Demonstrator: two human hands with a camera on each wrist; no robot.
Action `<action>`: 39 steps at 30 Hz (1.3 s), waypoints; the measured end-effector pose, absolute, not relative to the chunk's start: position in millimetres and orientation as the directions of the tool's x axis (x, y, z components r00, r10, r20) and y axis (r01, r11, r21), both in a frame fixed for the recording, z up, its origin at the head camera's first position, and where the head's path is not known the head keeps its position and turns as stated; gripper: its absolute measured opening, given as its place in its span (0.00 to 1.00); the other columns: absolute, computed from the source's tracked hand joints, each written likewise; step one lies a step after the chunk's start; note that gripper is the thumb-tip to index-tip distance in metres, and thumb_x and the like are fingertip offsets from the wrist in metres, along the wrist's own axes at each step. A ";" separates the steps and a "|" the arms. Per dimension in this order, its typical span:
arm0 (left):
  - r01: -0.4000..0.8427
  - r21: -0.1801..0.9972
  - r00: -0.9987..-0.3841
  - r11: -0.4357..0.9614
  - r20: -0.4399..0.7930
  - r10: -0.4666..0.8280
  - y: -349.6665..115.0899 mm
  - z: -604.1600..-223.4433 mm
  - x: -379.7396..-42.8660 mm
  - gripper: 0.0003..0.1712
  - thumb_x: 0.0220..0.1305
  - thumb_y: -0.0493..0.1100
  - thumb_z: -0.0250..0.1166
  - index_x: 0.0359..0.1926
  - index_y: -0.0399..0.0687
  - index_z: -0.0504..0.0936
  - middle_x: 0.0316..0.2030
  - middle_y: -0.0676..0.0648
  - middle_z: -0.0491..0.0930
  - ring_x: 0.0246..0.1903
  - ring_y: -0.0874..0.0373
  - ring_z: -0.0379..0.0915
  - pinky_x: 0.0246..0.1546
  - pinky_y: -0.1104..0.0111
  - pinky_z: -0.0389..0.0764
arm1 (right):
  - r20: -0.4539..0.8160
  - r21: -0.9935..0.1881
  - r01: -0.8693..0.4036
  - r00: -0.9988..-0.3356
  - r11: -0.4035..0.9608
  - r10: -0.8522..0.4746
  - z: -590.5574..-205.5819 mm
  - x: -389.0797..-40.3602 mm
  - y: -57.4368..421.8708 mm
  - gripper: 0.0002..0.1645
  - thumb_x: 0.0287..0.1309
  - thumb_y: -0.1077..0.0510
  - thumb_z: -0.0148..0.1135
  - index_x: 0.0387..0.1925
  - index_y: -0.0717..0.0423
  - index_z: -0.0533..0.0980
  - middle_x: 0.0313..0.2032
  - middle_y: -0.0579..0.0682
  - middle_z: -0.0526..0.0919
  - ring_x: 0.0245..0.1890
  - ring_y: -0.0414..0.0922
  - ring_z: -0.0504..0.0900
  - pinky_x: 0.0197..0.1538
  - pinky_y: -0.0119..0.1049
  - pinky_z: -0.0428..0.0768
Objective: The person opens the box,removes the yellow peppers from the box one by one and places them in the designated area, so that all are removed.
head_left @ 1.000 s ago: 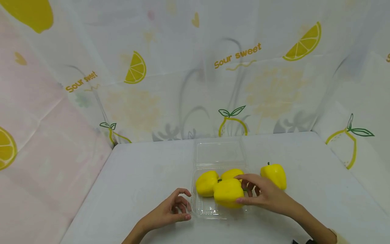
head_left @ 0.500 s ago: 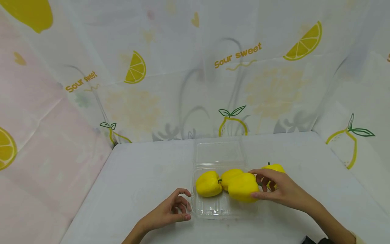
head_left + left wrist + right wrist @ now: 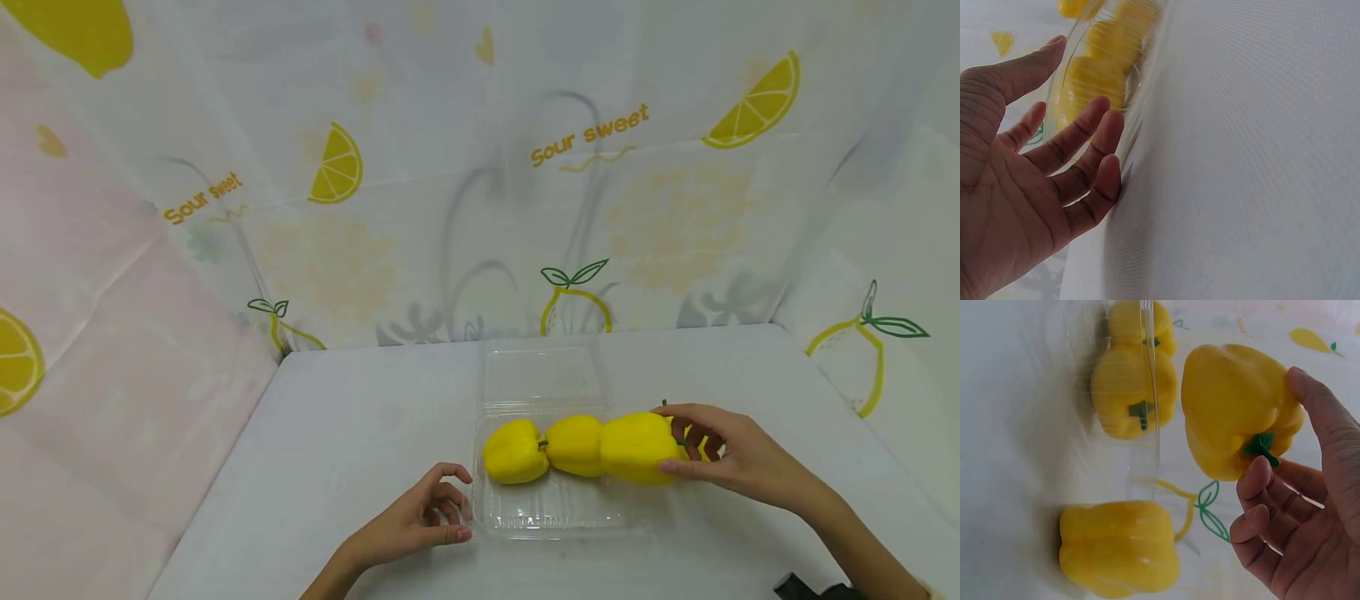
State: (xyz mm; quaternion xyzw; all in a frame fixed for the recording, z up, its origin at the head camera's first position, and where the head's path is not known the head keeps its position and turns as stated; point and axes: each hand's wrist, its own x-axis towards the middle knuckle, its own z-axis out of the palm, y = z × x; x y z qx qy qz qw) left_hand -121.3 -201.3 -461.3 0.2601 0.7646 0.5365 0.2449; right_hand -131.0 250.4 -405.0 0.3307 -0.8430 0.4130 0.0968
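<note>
My right hand (image 3: 750,458) grips a yellow bell pepper (image 3: 637,448) with a green stem by its stem end, raised at the right side of a clear plastic clamshell box (image 3: 525,523). Two more yellow bell peppers lie inside the box, one at the left (image 3: 513,452) and one behind centre (image 3: 573,448). Another yellow bell pepper (image 3: 1119,550) lies on the table outside the box; in the head view my right hand mostly hides it. Beside the box's left wall is my left hand (image 3: 412,517), fingers loosely bent and holding nothing. Whether its fingertips touch the wall, I cannot tell.
The box's hinged lid (image 3: 540,375) lies folded back towards the rear. Under everything is a white table (image 3: 337,425), with lemon-printed cloth (image 3: 450,208) behind and at both sides. A dark object (image 3: 795,587) shows at the lower right, by my right forearm.
My right hand has lifted the bell pepper from the front of the box and carried it right, over the box's right side. My left hand has stayed in place.
</note>
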 end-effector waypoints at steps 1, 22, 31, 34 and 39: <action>0.132 0.948 -0.745 0.290 -0.098 0.659 -201.3 -461.3 -121.1 0.30 0.66 0.42 0.67 0.62 0.49 0.61 0.41 0.44 0.80 0.35 0.58 0.77 0.33 0.72 0.76 | 0.439 -0.630 -0.637 -0.764 0.444 -0.474 -404.6 -131.0 253.2 0.36 0.43 0.65 0.79 0.56 0.53 0.76 0.35 0.40 0.74 0.26 0.35 0.74 0.25 0.27 0.72; 0.143 0.942 -0.745 0.303 -0.099 0.660 -202.1 -461.3 -121.3 0.31 0.66 0.44 0.68 0.63 0.51 0.61 0.41 0.47 0.81 0.36 0.57 0.77 0.34 0.71 0.77 | 0.350 -0.635 -0.490 -0.872 0.597 -0.343 -390.3 -129.1 306.4 0.32 0.48 0.66 0.75 0.57 0.52 0.76 0.34 0.41 0.74 0.25 0.38 0.76 0.26 0.29 0.73; 0.142 0.944 -0.747 0.299 -0.096 0.658 -201.1 -460.9 -121.0 0.31 0.65 0.44 0.68 0.62 0.50 0.61 0.40 0.47 0.81 0.36 0.57 0.77 0.34 0.71 0.78 | 0.297 -0.623 -0.402 -0.915 0.672 -0.272 -392.0 -130.0 325.0 0.31 0.52 0.63 0.74 0.58 0.55 0.75 0.34 0.42 0.76 0.25 0.39 0.77 0.26 0.31 0.75; 0.142 0.944 -0.748 0.298 -0.095 0.657 -200.7 -460.3 -120.9 0.31 0.65 0.44 0.68 0.62 0.50 0.61 0.41 0.47 0.81 0.36 0.57 0.77 0.33 0.71 0.77 | 0.275 -0.608 -0.361 -0.931 0.707 -0.238 -392.2 -130.9 329.9 0.30 0.54 0.61 0.74 0.58 0.57 0.75 0.33 0.42 0.77 0.26 0.39 0.76 0.26 0.31 0.74; 0.140 0.944 -0.746 0.298 -0.098 0.659 -200.3 -459.4 -120.6 0.32 0.65 0.43 0.68 0.63 0.49 0.61 0.41 0.47 0.81 0.36 0.57 0.77 0.33 0.71 0.77 | 0.238 -0.590 -0.291 -0.954 0.753 -0.182 -394.0 -133.1 338.6 0.30 0.55 0.57 0.73 0.59 0.59 0.74 0.33 0.42 0.78 0.26 0.38 0.76 0.25 0.31 0.72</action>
